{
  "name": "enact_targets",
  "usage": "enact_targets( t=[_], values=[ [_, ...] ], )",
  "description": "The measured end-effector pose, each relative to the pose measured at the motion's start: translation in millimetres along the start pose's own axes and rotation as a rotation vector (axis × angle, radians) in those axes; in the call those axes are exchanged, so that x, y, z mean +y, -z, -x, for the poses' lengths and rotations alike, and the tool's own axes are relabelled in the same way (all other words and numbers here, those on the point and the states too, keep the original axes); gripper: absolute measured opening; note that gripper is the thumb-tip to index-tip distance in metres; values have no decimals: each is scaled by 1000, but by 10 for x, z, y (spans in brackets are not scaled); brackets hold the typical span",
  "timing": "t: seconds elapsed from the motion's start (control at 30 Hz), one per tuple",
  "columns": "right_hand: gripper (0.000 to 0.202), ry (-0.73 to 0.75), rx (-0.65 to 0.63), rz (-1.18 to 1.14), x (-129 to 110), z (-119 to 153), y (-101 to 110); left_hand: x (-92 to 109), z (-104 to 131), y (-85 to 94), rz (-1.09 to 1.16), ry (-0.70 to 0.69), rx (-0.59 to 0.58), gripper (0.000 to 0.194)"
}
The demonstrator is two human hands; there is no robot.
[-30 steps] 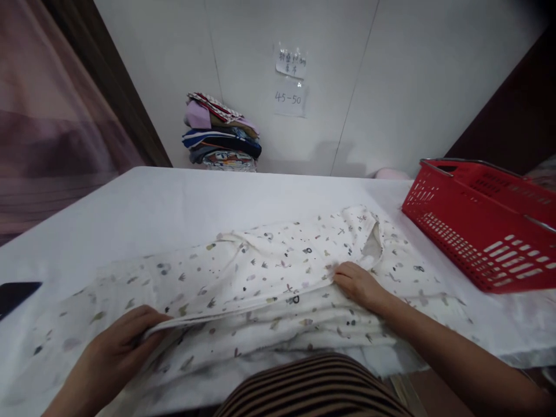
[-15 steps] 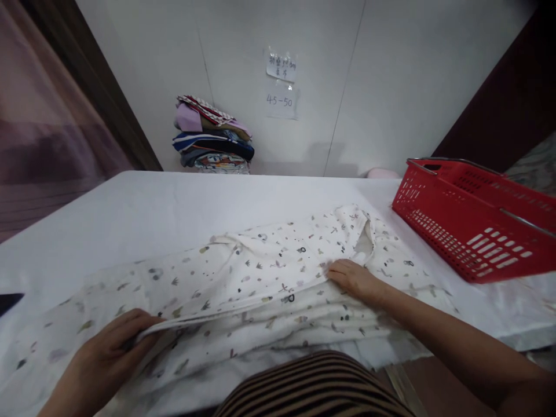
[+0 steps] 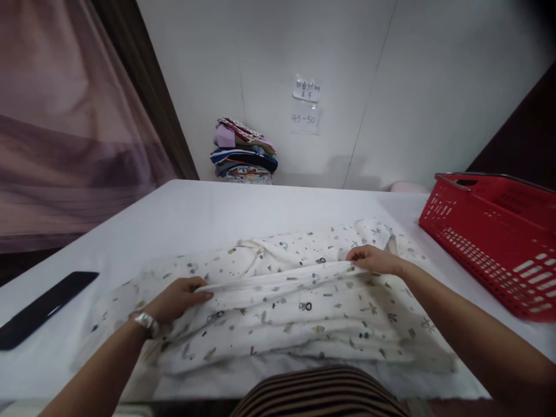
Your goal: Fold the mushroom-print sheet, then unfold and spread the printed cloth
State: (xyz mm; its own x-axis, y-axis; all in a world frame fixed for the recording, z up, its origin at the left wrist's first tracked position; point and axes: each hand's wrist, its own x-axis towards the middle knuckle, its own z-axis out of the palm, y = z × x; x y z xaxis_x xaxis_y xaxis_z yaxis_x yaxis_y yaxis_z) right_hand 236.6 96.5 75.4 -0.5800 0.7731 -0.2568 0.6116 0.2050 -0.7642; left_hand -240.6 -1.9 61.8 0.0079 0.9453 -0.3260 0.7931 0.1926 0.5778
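A white cloth with small printed figures [image 3: 278, 313] lies in loose layers across the front of the table. My left hand [image 3: 182, 298] is closed on the near edge of its upper layer, thumb and fingers pinching the fabric. On the right, my right hand [image 3: 371, 259] pinches the same edge, with fingers and thumb together. Between the hands the edge is drawn fairly straight and raised a little. Wrinkled layers lie below it, and a fold stands up just beyond my right hand.
A red plastic basket [image 3: 490, 243] stands on the right of the white table [image 3: 174, 217]. A dark flat object [image 3: 47, 307] lies at left. Folded fabrics [image 3: 245, 153] are stacked against the wall, left of handwritten paper signs [image 3: 306, 104]. A pinkish curtain [image 3: 78, 127] hangs at left.
Both hands have moved away from my body, carrying the cloth's edge over the layers behind it. The left hand has also come rightward, closer to the right hand. The view has turned slightly left.
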Motion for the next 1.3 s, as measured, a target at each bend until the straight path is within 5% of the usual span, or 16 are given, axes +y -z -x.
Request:
enact_targets(
  t=[0.1, 0.3, 0.47, 0.6, 0.77, 0.97, 1.3],
  values=[
    [21, 22, 27, 72, 88, -114, -66, 19, -137, -9, -18, 16, -120, 38],
    [26, 104, 126, 266, 237, -133, -132, 158, -94, 15, -187, 4, 20, 42],
    [23, 327, 263, 415, 112, -123, -281, 129, -36, -13, -127, -25, -25, 39],
    [14, 472, 256, 439, -44, -105, -500, 34, -24, -60, -11, -27, -45, 38],
    [29, 603, 293, 446, -40, -12, -747, 40, 12, -56, -59, 22, -23, 41],
    [18, 555, 428, 535, 50, -10, -863, 27, 12, -69, -46, -2, -4, 42],
    [11, 438, 389, 519, -19, -29, -876, 7, 20, -92, -49, 2, 29, 40]
  ],
)
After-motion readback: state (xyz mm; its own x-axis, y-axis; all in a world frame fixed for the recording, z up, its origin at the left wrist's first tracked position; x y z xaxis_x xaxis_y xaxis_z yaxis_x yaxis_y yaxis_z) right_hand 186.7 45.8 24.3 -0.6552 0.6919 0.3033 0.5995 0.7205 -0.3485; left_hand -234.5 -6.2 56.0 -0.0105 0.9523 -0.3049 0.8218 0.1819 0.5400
